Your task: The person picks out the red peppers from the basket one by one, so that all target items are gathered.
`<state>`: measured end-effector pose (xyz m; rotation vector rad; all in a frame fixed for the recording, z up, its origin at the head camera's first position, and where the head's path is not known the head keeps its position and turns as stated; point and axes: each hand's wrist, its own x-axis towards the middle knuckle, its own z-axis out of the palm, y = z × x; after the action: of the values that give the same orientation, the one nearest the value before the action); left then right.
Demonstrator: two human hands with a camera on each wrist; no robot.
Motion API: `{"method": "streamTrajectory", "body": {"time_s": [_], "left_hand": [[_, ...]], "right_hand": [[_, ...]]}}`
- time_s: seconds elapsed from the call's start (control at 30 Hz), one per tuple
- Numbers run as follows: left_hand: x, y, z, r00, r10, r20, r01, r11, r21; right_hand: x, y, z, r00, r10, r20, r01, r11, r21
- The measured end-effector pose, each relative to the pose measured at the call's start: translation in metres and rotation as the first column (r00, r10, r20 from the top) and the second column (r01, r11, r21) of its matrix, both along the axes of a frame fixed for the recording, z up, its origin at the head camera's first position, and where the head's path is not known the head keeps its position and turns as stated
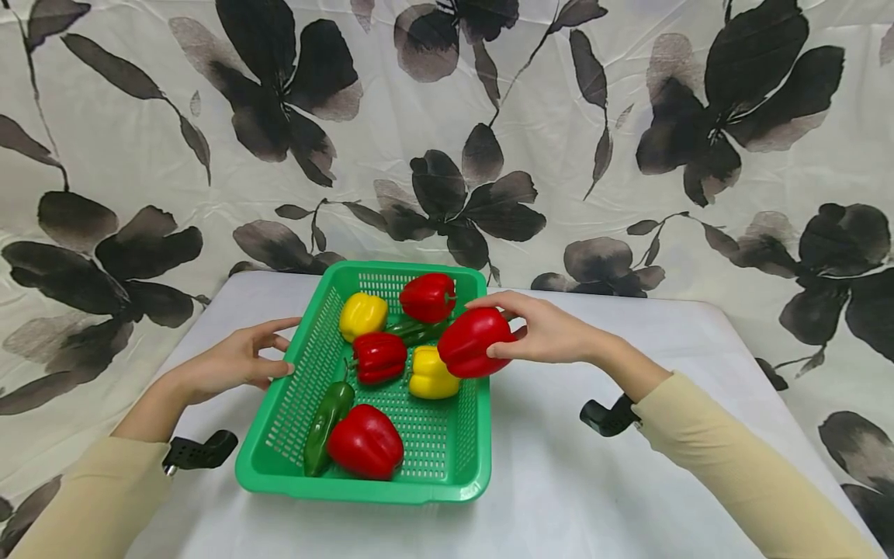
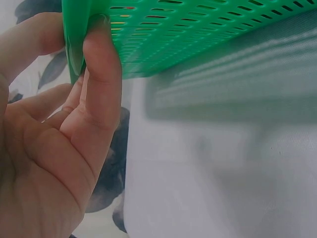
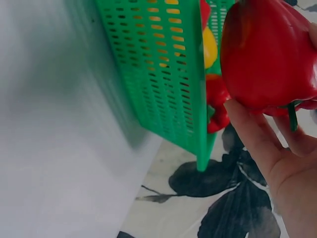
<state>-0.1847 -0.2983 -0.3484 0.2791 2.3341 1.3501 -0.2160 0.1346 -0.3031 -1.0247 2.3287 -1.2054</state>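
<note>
My right hand [image 1: 548,330] grips a large red bell pepper [image 1: 475,343] over the right rim of a green plastic basket [image 1: 363,491]. In the right wrist view, the held pepper's green stem [image 3: 292,116] points toward the palm. My left hand [image 1: 233,361] is at the basket's left side; in the left wrist view its thumb and fingers pinch the rim [image 2: 74,39]. Inside the basket lie a red bell pepper [image 1: 427,298] at the back, another red one [image 1: 379,358] mid-basket, and a big red one [image 1: 366,442] in front. Two yellow bell peppers [image 1: 363,316] and two long green peppers [image 1: 328,427] lie among them.
The basket stands on a table with a white cloth [image 1: 559,466]. Behind the table hangs a pale curtain with dark flowers [image 1: 461,202]. Black wrist cameras [image 1: 609,417] sit on both forearms, beside beige sleeves.
</note>
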Motion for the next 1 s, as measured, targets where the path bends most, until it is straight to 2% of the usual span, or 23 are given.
{"method": "streamTrajectory", "body": {"time_s": [0.17,0.3,0.43,0.7,1.0], "left_hand": [[0.0,0.0,-0.001,1.0,0.001,-0.001,-0.001,1.0,-0.001],[-0.001,-0.001,-0.001,1.0,0.0,0.0,0.0,1.0,0.0],[-0.001,-0.001,-0.001,1.0,0.001,0.0,-0.001,1.0,0.0],[-0.001,-0.001,-0.002,1.0,0.002,0.0,-0.002,1.0,-0.001],[-0.001,-0.002,-0.003,1.0,-0.001,-0.003,0.001,1.0,0.004]], "right_hand": [[-0.002,0.009,0.002,0.997,-0.083,-0.007,0.083,0.996,0.039],[-0.005,0.016,0.004,0.989,-0.145,0.026,0.144,0.989,0.028],[-0.009,0.024,0.004,0.982,-0.18,0.06,0.181,0.984,-0.001],[-0.017,0.037,0.001,0.968,-0.249,0.042,0.25,0.968,-0.018],[-0.025,0.05,-0.005,0.949,-0.311,0.056,0.312,0.95,-0.018]]}}
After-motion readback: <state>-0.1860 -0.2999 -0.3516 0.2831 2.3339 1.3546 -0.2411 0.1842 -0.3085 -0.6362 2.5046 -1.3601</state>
